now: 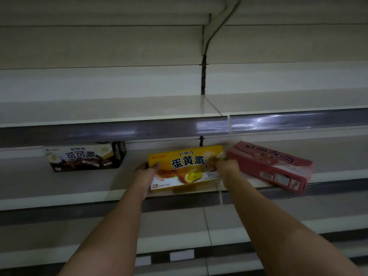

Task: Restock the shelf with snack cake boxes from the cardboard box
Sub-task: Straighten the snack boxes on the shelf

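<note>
A yellow snack cake box (185, 168) lies flat on the middle shelf (79, 186), at its front edge. My left hand (146, 171) grips the box's left end, and my right hand (227, 166) grips its right end. To the right a red snack cake box (272, 166) lies at an angle, its near corner hanging over the shelf's front edge, close to my right hand. A dark brown cocoa cake box (85, 157) lies farther back on the left. The cardboard box is out of view.
The upper shelf (119, 108) with a shiny price rail (278, 121) overhangs the middle one. Lower shelves (258, 222) with white price tags (181, 255) run below my arms. A dark upright post (203, 76) and a cable run down the back wall.
</note>
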Available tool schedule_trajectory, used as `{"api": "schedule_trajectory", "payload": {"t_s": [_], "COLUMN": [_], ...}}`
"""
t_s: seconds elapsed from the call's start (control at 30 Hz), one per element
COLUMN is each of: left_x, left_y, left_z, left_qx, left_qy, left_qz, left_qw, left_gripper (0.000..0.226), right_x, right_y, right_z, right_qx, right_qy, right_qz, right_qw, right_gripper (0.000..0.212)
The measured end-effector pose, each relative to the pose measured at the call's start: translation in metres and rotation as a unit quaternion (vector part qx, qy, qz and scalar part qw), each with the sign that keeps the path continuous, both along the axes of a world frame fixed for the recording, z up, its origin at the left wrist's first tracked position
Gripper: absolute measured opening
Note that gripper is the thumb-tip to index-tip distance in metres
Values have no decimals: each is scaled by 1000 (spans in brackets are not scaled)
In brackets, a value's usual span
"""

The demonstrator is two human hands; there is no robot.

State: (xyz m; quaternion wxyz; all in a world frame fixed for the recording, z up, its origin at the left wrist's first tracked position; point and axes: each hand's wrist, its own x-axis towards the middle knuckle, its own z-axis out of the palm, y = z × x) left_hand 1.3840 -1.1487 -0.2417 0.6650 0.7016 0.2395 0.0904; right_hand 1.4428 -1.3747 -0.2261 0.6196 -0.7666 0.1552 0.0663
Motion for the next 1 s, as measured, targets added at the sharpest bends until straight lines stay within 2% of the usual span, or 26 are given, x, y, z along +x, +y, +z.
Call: {"api": "schedule_trajectory", "payload": {"t_s": [0.03, 0.07, 0.13, 0.2, 0.33, 0.47, 0.53, 0.6, 0.67, 0.77, 0.87, 0.93, 1.0], "left_x": [3, 4, 7, 12, 16, 23, 32, 41, 46, 54, 61, 67, 75], "left_y": [8, 16, 30, 45, 66, 77, 80, 82, 79, 76, 77, 79, 84], "left_z": [-3, -1, 0, 1, -2, -6, -9, -15, -15, -14, -15, -20, -26], "left_qx": [28, 53, 129, 196, 253, 214, 201, 187, 164, 153, 134, 124, 120], "left_qy": [-13, -16, -14, -7, 26, -18, -36, -37, -30, -37, -53, -61, -74], "left_qz": [2, 2, -4, -5, 16, 25, 36, 43, 48, 43, 30, 25, 15], "left_qw": [1000, 998, 992, 981, 967, 976, 978, 981, 985, 987, 989, 990, 990], "left_gripper": [13, 19, 31, 38, 38, 31, 40, 56, 63, 81, 103, 105, 104], "right_x": [4, -5, -26, -30, -24, -5, 13, 27, 30, 38, 47, 48, 50], "right_y": [7, 14, 26, 36, 63, 83, 90, 96, 102, 106, 114, 119, 122], "right_z": [-8, -4, 12, 21, 18, 7, -4, -10, -7, -6, -8, -7, -7], "right_qx": [-29, -117, -251, -276, -186, -109, -61, -37, -13, 9, 33, 41, 53], "right_qy": [-13, -24, -31, -53, -86, -91, -88, -85, -77, -77, -88, -91, -93], "right_qz": [-3, 12, 32, 44, 63, 63, 31, 22, 22, 41, 52, 60, 78], "right_qw": [999, 993, 967, 959, 977, 988, 994, 995, 997, 996, 994, 993, 991], "right_gripper": [69, 74, 60, 49, 44, 42, 62, 69, 63, 40, 43, 42, 29]}}
